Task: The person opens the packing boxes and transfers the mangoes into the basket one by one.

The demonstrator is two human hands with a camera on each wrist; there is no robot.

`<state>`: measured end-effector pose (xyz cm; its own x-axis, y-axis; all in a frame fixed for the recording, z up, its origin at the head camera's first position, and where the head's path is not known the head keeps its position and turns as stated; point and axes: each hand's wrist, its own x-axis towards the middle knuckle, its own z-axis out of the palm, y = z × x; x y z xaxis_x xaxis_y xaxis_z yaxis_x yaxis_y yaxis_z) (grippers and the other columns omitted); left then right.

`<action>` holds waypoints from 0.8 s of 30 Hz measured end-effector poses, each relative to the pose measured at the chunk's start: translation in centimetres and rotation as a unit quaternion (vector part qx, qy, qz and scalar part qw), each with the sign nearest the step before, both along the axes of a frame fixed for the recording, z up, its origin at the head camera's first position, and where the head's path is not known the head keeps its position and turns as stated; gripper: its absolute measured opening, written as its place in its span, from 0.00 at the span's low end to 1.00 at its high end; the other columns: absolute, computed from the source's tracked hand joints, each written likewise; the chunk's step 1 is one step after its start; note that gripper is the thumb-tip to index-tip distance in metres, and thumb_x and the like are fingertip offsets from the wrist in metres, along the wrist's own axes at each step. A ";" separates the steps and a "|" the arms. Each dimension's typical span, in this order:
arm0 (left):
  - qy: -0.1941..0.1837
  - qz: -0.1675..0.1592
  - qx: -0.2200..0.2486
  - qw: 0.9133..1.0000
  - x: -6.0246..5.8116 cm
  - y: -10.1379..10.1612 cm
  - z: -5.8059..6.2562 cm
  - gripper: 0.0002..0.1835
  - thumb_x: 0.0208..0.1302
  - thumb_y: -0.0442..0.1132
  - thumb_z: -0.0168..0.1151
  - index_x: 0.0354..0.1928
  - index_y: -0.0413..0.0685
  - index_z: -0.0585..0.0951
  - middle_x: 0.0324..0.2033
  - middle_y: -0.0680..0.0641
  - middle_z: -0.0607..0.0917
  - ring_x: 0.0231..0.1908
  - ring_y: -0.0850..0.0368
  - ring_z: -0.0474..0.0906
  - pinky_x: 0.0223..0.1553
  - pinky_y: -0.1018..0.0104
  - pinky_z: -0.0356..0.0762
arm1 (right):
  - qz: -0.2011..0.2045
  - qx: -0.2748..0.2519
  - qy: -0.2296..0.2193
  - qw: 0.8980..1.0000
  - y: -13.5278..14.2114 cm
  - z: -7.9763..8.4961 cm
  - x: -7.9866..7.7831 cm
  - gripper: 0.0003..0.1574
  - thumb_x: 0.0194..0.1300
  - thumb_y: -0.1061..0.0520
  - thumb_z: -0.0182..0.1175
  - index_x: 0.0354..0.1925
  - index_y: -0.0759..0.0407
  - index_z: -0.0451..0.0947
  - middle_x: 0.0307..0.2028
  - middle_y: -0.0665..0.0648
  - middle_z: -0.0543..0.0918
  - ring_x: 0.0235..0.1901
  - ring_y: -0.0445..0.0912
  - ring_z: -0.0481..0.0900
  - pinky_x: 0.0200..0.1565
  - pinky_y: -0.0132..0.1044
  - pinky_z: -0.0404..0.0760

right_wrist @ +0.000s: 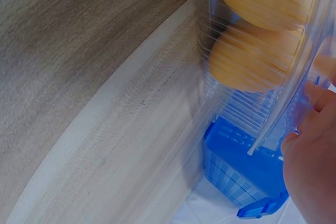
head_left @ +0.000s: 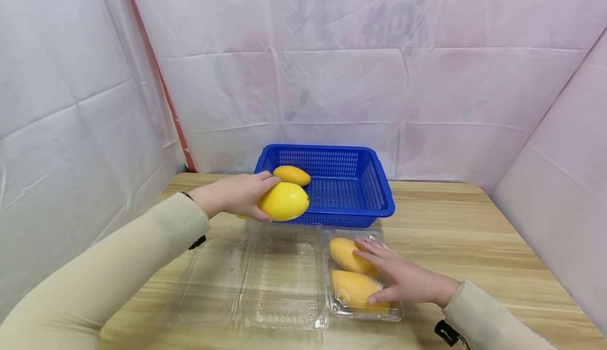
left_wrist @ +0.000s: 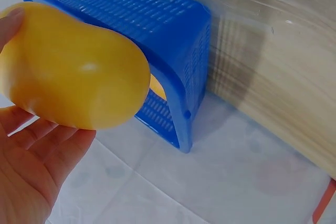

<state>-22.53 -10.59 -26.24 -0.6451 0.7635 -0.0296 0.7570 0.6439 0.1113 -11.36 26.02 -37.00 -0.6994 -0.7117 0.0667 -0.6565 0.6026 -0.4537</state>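
Note:
My left hand (head_left: 242, 194) grips a yellow mango (head_left: 284, 202) over the front left of the blue basket (head_left: 379, 210). In the left wrist view, the thumb lies on one side of this mango (left_wrist: 79, 72) and the fingers on the other. Inside the basket, at its left, lies another mango (head_left: 291, 175). My right hand (head_left: 403, 276) rests with fingers spread on a clear plastic box (head_left: 353, 314), which holds two mangoes. The right wrist view shows these mangoes (right_wrist: 252, 59) through the ribbed box wall.
An opened clear plastic box (head_left: 284, 287) lies to the left of the filled one, its lid (head_left: 208, 281) folded out leftward on the wooden table (head_left: 441, 223). Pale sheets (head_left: 332, 76) hang behind the table and at both sides.

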 end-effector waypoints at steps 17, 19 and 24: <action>0.012 0.013 -0.012 1.000 -1.2 0.4 0.5 0.41 0.49 0.55 0.69 0.63 0.46 0.65 0.45 0.48 0.71 0.37 0.54 0.74 0.45 0.58 0.75 | -0.002 0.000 -0.011 1.000 0.1 0.1 0.0 0.53 0.53 0.35 0.62 0.69 0.59 0.58 0.70 0.64 0.52 0.66 0.66 0.47 0.58 0.65 0.49; 0.011 0.015 -0.011 1.000 -1.4 0.4 0.5 0.42 0.49 0.55 0.69 0.63 0.45 0.65 0.45 0.47 0.72 0.37 0.53 0.75 0.46 0.58 0.75 | -0.002 0.001 -0.014 1.000 0.1 0.1 0.0 0.53 0.53 0.35 0.61 0.69 0.59 0.58 0.70 0.64 0.51 0.66 0.66 0.46 0.58 0.65 0.49; 0.010 0.022 -0.009 1.000 -1.9 0.4 0.6 0.45 0.49 0.55 0.69 0.66 0.41 0.63 0.49 0.45 0.72 0.41 0.52 0.75 0.49 0.57 0.74 | -0.002 0.000 -0.015 1.000 0.1 0.1 -0.1 0.53 0.53 0.35 0.61 0.69 0.58 0.58 0.70 0.64 0.51 0.66 0.66 0.46 0.58 0.65 0.49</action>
